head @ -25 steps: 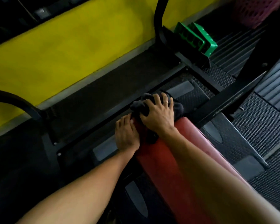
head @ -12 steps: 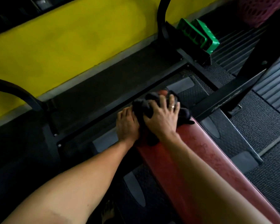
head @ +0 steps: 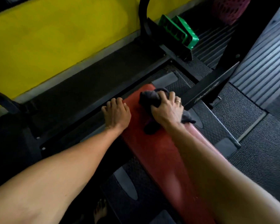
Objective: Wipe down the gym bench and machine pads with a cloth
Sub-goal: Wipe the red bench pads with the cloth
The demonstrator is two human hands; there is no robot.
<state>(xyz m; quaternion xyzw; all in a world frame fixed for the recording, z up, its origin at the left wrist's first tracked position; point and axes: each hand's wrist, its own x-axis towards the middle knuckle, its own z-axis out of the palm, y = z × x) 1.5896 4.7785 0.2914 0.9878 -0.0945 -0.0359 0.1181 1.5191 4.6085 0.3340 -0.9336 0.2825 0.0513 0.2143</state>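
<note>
Surface (head: 160,156): far end now uncovered, wipe has shifted to its right edge. Hands were side by side, now apart. Left hand (head: 117,113) curls over the left edge, bracing. Right hand (head: 167,109) clamps the bunched cloth (head: 148,97) down. Near length probably still to do.

I see a dark red table (head: 160,151) with a charcoal-grey cloth (head: 149,97) on it, and a bright yellow wall (head: 55,46) behind. The floor mats (head: 242,113) are black with a fine diamond mesh. The ribbed mat (head: 262,65) is grey-striped and the crate (head: 181,32) is vivid green.
</note>
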